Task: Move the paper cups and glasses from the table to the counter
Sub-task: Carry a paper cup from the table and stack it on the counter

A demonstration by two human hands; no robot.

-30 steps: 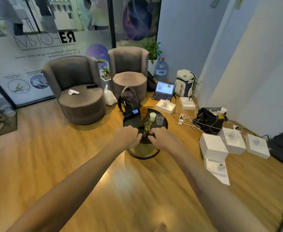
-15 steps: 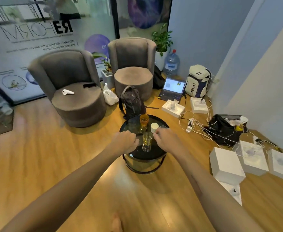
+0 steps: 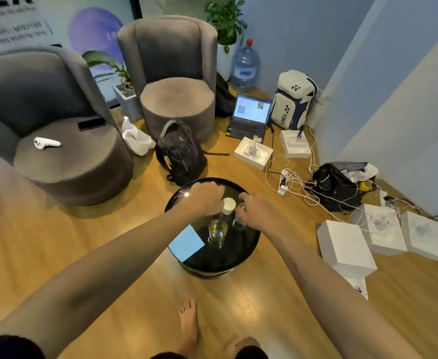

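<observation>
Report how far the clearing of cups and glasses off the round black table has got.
Nothing looks delivered; no counter is in view. In hand: the left hand reaches over the far side of the round black table beside the white paper cup, and the right hand closes on a clear glass; neither grip shows clearly. Left: the glass of yellowish liquid stands untouched, and the carrying.

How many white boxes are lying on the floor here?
At least 6: two open ones by the laptop, at and; three clustered at right; one partly hidden below them.
</observation>
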